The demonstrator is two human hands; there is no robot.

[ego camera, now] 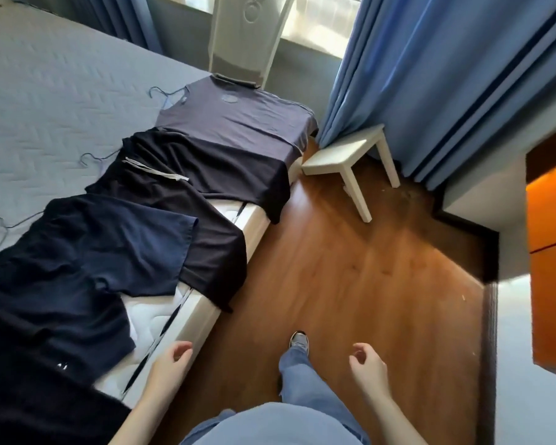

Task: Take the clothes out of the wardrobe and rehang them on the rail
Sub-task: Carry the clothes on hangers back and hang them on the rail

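Left hand (169, 364) sits low in frame, fingers (183, 346) loosely curled, released and grasping nothing. It hangs just beside the bed frame edge (203, 313); cannot tell if it touches. Right hand (371, 369) is over the wooden floor (366, 268), its fingers also loosely curled and empty. Between the hands is a leg in blue jeans (302, 377), with a grey shoe (299, 339) on the floor.

The clothes lie in an overlapping row along the near side of the bed (45, 101), none in a hand.
- Nearest, bottom left: black garment (45, 422).
- Next: navy T-shirt (103, 252), spread flat, sleeve over the next piece.
- Then: black drawstring garment (187, 203), pale cord on top, hem hanging over the bed edge.
- Farthest: grey-blue T-shirt (235, 117) at the bed corner, one side draped down.

Wire hangers (93, 157) poke out from the three farther pieces onto the bare mattress.

Past the bed corner, a white stool (344, 155) stands on the floor, against the blue curtain (430, 75). A white chair back (247, 36) stands behind the bed, by the window. An orange cabinet front (549, 239) is at the right edge.
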